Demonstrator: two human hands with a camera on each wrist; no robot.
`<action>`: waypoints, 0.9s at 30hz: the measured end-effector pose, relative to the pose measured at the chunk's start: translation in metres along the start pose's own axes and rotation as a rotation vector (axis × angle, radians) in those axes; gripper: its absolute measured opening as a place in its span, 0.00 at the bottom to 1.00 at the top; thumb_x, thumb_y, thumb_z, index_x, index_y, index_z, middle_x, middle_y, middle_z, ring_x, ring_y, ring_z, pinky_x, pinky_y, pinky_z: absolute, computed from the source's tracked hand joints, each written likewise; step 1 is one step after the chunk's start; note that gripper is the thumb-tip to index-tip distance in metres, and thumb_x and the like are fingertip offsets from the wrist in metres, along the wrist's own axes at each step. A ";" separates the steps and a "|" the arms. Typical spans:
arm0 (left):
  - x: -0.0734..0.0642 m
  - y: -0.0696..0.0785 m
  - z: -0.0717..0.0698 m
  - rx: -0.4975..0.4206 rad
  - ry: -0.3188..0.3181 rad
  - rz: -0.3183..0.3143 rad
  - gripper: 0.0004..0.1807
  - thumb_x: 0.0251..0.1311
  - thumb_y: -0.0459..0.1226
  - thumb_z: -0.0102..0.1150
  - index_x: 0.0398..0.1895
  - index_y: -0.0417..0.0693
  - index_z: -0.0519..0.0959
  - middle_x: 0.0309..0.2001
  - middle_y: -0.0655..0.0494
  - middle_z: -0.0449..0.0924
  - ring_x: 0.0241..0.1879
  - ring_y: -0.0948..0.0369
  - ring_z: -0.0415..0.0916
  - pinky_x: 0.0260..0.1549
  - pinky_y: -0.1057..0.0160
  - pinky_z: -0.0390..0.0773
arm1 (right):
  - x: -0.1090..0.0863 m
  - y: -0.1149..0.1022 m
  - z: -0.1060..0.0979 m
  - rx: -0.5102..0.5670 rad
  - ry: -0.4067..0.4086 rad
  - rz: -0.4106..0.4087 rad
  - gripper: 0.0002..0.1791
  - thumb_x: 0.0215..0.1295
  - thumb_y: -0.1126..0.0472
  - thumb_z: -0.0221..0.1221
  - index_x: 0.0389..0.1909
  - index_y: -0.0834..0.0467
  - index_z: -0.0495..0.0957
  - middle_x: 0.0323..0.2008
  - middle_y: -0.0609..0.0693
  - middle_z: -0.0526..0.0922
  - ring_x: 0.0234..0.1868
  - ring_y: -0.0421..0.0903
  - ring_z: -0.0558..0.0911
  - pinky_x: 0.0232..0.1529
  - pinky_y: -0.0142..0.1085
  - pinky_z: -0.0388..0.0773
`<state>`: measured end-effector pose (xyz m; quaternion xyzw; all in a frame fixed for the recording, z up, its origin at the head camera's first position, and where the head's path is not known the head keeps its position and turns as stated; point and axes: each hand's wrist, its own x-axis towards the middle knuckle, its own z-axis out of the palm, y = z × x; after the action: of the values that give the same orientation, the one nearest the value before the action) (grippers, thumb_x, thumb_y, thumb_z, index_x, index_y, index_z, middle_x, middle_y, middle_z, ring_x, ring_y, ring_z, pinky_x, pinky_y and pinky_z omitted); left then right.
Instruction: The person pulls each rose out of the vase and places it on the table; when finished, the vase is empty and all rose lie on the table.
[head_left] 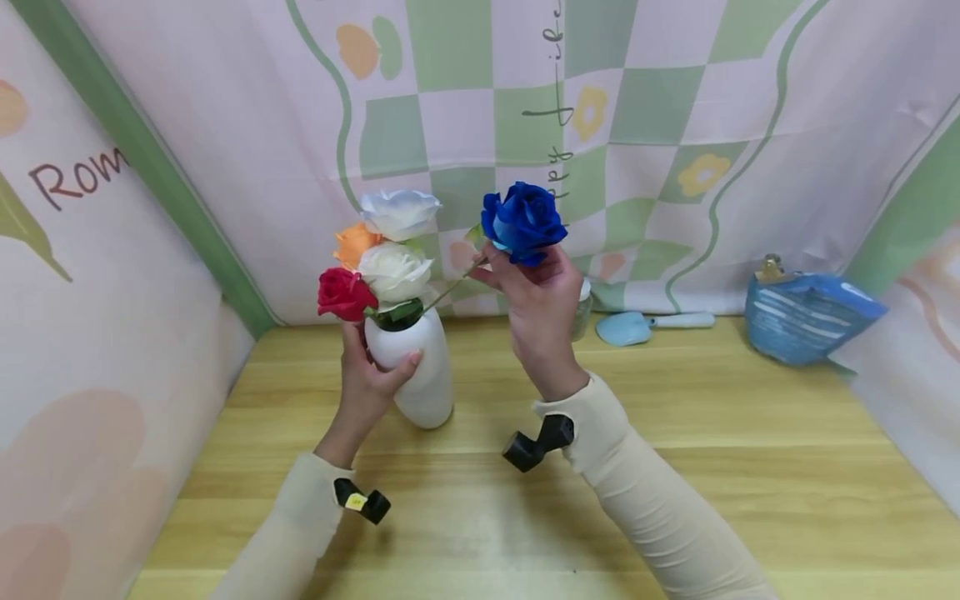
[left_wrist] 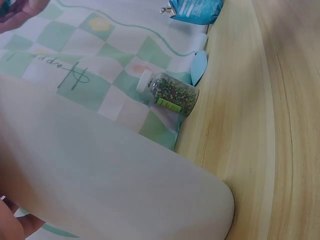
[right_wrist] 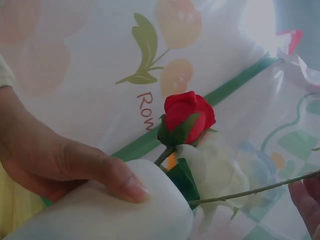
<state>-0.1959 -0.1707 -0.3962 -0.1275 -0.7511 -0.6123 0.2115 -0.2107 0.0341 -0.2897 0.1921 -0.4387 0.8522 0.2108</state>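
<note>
A white vase (head_left: pixel 420 375) stands on the table, gripped near its top by my left hand (head_left: pixel 367 379), thumb across the front. Red (head_left: pixel 345 293), orange (head_left: pixel 356 244), white (head_left: pixel 395 271) and pale blue (head_left: pixel 401 213) roses rise from its mouth. My right hand (head_left: pixel 543 304) pinches a blue rose (head_left: pixel 523 221) by the stem just under its bloom. That rose's thin green stem (right_wrist: pixel 250 192) slants down to the vase mouth, its lower end hidden there. In the left wrist view the vase's smooth side (left_wrist: pixel 115 170) fills the lower left.
Behind my right hand a clear jar (left_wrist: pixel 172 94) of small green-brown pieces with a white lid stands by the patterned backdrop. Right of it lie a light blue small shovel (head_left: pixel 626 328) and a blue bag (head_left: pixel 806 321) closed with a clip. Wooden table (head_left: pixel 480 517) stretches in front.
</note>
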 end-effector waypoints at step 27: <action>0.000 -0.003 0.001 -0.007 0.002 0.013 0.49 0.51 0.34 0.70 0.74 0.64 0.52 0.67 0.61 0.65 0.65 0.59 0.68 0.58 0.65 0.77 | 0.010 0.002 -0.055 0.212 0.318 0.215 0.16 0.66 0.67 0.62 0.52 0.65 0.73 0.34 0.53 0.83 0.34 0.45 0.86 0.41 0.41 0.88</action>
<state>-0.1974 -0.1699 -0.3990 -0.1326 -0.7480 -0.6135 0.2159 -0.2281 0.0806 -0.3150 0.0284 -0.3257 0.9308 0.1636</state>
